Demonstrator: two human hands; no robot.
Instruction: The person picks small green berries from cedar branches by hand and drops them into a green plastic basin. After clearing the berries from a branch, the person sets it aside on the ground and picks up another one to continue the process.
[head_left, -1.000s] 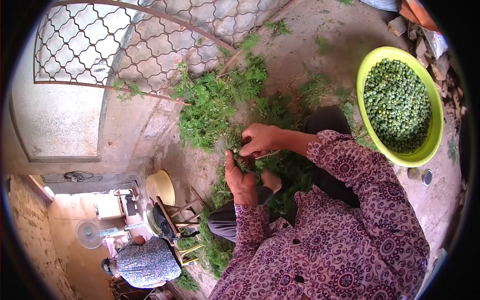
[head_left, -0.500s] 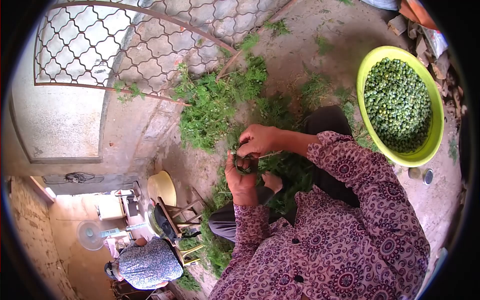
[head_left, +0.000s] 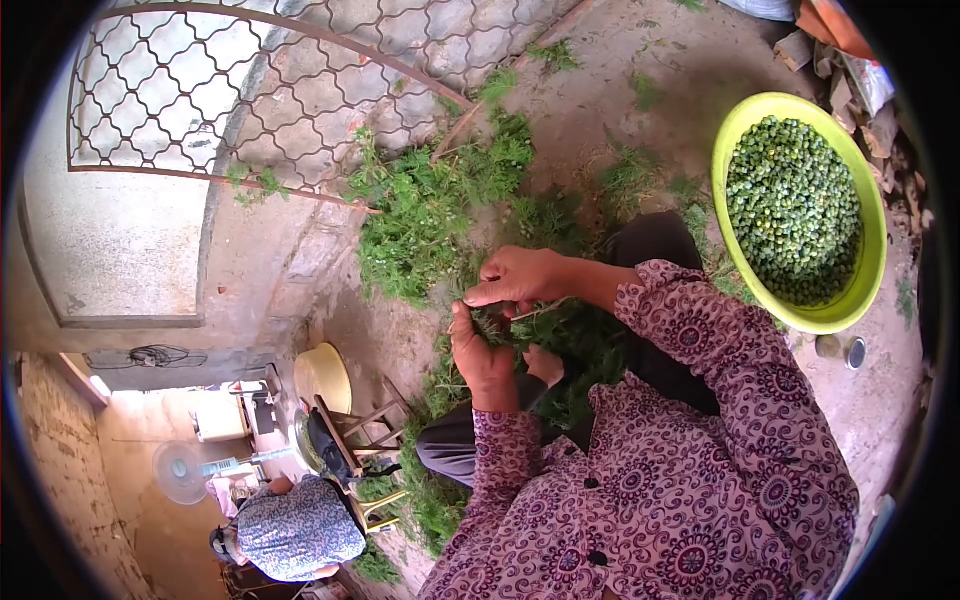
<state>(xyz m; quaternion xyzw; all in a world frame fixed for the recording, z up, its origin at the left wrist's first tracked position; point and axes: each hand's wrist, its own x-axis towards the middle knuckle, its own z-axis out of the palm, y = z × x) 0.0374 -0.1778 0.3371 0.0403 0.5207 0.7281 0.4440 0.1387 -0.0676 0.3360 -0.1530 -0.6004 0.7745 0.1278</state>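
Observation:
My left hand [head_left: 484,362] is raised above the heap of greenery, its thumb and fingertips closed at the top. My right hand [head_left: 527,276] reaches in from the right, and its thumb meets the left fingertips. Between and below the hands is a thin-stemmed leafy sprig [head_left: 545,308], partly hidden by the fingers. Feathery green plants [head_left: 415,220] lie piled on the ground just beyond the hands. To the right stands a yellow-green basin [head_left: 873,225] holding many small round green pods [head_left: 795,210].
A metal lattice gate [head_left: 160,85] is at the upper left. A small tin [head_left: 855,352] lies beside the basin. At lower left, another person [head_left: 300,528] sits near a standing fan [head_left: 182,472], a yellow tub [head_left: 323,377] and a wooden frame [head_left: 370,425]. Firewood [head_left: 882,130] lines the right edge.
My right hand's fingers have shifted, with the thumb now stretched out to the left fingertips. Less greenery shows between the hands. The basin appears unchanged.

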